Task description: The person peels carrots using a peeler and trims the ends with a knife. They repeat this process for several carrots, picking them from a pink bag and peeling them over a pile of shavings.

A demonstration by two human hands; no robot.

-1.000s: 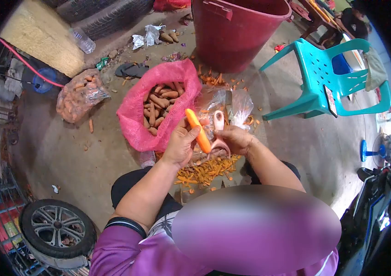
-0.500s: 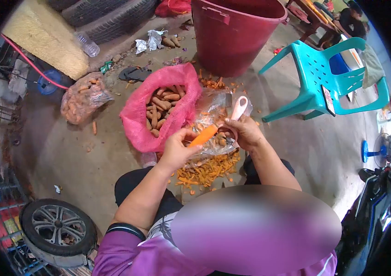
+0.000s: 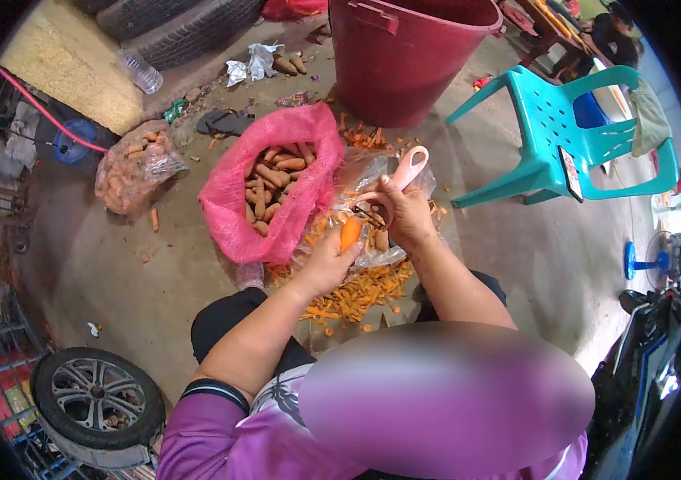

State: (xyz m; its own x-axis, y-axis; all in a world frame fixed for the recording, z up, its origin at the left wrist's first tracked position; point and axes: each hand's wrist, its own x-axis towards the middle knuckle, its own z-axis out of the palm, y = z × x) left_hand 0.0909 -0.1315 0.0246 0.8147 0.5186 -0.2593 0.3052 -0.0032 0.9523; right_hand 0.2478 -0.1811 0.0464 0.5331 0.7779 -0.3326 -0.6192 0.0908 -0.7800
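Note:
My left hand [image 3: 328,262] is closed around an orange peeled carrot [image 3: 351,233], its tip pointing up. In my right hand [image 3: 407,212] is a pale pink peeler [image 3: 409,166], its handle slanting up and its blade end close above the carrot. Beneath both hands lies a clear plastic bag [image 3: 395,256] with carrot pieces on it. Orange peelings [image 3: 360,294] are heaped on the floor nearer my body. Left of my hands stands an open pink sack [image 3: 224,200] holding several unpeeled brownish carrots [image 3: 275,178].
A big red bucket [image 3: 412,64] stands ahead, with a teal chair [image 3: 540,120] to its right. At left are a plastic bag of carrots [image 3: 136,172], a wheel [image 3: 99,396] and tires [image 3: 188,40]. A motorcycle [image 3: 652,360] is at right; a person [image 3: 614,40] sits far back.
My left hand has turned the carrot from slanting sideways to nearly upright. The peeler in my right hand has shifted slightly left and up. The whole view has shifted a little.

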